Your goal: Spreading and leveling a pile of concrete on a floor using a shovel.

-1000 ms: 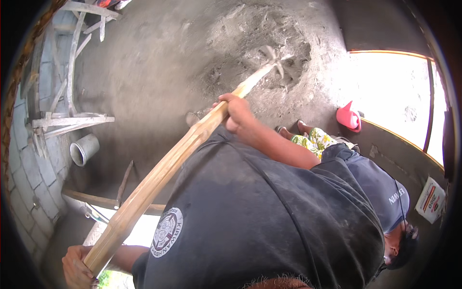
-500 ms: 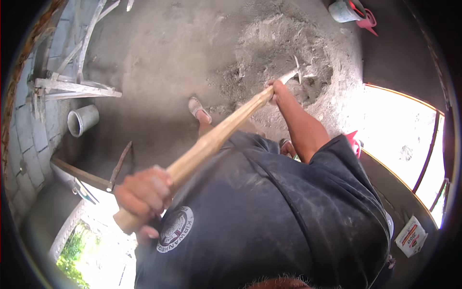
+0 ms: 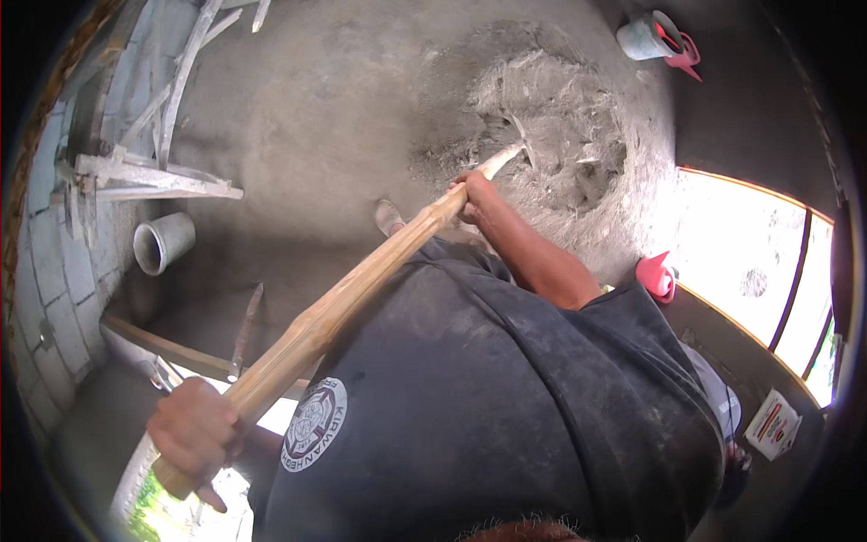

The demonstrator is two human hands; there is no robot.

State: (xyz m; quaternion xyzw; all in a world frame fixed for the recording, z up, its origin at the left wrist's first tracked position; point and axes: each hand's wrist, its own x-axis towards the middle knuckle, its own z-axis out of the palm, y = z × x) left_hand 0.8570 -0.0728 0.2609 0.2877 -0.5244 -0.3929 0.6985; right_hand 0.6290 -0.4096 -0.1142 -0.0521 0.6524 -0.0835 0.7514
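Observation:
A long wooden handle [image 3: 352,294] runs from the lower left up to a heap of grey mortar [image 3: 551,149] on the concrete floor. My left hand [image 3: 191,432] grips its butt end at the lower left. My right hand [image 3: 474,194] grips it far up, close to the tool's head [image 3: 522,152], which is sunk into the grey heap and mostly hidden. My dark shirt [image 3: 506,406] fills the lower middle. One foot [image 3: 390,217] shows beside the handle.
A grey bucket [image 3: 163,242] lies on its side at the left, next to pale wooden frames [image 3: 153,176]. A plank [image 3: 172,348] and a metal rod [image 3: 246,325] lie at the lower left. A bucket with a pink scoop [image 3: 655,38] stands top right. Bright doorway [image 3: 750,262] on the right.
The handle's butt end and my left hand have dropped lower left, and the tool head has pulled back slightly through the mortar heap. The view has tilted.

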